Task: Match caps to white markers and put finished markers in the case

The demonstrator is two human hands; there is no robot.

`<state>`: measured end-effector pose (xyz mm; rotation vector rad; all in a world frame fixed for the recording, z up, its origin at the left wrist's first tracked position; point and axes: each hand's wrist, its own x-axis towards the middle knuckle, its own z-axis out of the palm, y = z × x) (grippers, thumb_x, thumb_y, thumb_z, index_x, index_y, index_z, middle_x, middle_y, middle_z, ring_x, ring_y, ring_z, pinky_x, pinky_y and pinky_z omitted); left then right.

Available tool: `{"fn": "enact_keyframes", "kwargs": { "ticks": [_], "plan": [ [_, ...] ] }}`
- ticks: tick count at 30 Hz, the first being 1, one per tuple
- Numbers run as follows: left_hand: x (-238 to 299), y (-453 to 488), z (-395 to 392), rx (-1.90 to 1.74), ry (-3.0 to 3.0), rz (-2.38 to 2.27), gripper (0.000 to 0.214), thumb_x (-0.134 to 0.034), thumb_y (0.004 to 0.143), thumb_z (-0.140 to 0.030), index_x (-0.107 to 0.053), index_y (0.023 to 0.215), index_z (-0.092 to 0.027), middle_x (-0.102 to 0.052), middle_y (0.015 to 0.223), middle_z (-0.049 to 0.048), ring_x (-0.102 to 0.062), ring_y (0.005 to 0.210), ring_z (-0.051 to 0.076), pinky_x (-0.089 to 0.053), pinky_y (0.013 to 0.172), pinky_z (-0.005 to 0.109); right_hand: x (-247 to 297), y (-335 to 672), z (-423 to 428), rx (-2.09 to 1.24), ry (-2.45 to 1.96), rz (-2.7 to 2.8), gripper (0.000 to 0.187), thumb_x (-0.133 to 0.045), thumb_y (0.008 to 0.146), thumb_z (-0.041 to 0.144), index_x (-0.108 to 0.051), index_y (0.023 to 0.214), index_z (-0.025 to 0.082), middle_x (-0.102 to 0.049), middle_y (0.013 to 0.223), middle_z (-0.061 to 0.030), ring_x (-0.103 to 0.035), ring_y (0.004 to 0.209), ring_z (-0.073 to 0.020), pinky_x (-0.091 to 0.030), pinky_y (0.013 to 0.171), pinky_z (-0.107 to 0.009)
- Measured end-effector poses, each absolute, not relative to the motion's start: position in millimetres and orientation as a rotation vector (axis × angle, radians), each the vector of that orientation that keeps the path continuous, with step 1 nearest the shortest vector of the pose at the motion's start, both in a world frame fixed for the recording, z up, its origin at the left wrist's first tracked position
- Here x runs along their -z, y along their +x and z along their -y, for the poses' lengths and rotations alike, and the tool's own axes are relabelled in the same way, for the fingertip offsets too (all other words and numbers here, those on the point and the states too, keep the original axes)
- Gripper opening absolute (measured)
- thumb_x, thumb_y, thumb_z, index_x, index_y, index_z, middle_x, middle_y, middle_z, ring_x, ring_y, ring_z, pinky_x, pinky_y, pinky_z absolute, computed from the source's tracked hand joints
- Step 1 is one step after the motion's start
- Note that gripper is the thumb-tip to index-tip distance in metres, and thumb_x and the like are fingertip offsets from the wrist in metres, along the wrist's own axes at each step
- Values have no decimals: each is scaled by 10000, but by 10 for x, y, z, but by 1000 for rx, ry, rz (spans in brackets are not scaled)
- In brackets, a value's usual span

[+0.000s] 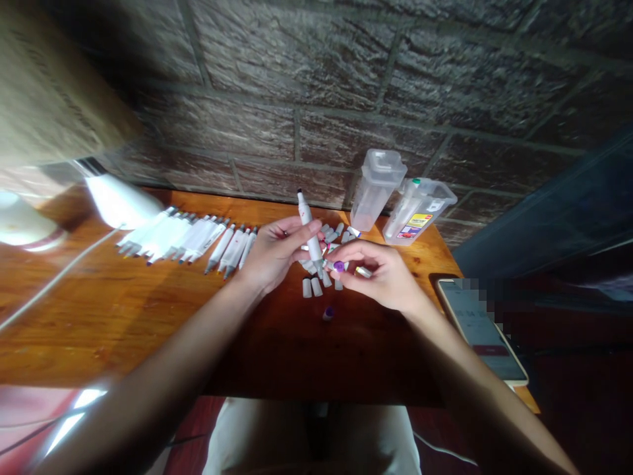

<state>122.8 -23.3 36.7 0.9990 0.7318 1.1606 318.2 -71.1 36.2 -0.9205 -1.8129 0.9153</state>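
My left hand (277, 251) is closed around a white marker pen (308, 227), held nearly upright with its dark tip at the top. My right hand (380, 270) pinches a small cap with a purple end (339, 266) right at the marker's lower end. Under and behind both hands lies a heap of loose white caps (316, 285) on the wooden table (148, 316). One purple-ended cap (328, 313) lies alone, nearer to me. To the left, a row of several white markers (188, 241) lies side by side.
Two clear plastic containers stand at the back against the brick wall: an upright one (374, 190) and a tipped one with a yellow label (418, 211). A phone (482, 330) rests at the table's right edge. A white lamp (121, 198) and its cable (54, 280) are at left.
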Motion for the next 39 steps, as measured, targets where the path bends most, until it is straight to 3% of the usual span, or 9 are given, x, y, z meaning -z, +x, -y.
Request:
{"fn": "enact_keyframes", "kwargs": {
  "ticks": [5, 39],
  "plan": [
    [-343, 1239, 242, -1142, 996, -682, 372, -877, 666, -432, -752, 874, -150, -761, 829, 43, -708, 707, 145, -606, 673, 257, -367, 3132, 726, -890, -902, 1850, 111, -747, 832, 246, -705, 919, 192, -750, 931, -44, -692, 773, -147, -548, 655, -257],
    [-380, 1261, 281, -1108, 958, -586, 344, -878, 678, -404, -769, 891, -156, -746, 816, 39, -713, 704, 141, -611, 659, 254, -369, 3147, 736, -944, -963, 1818, 185, -783, 805, 315, -686, 921, 210, -746, 946, -42, -704, 785, -160, -557, 658, -273]
  ]
}}
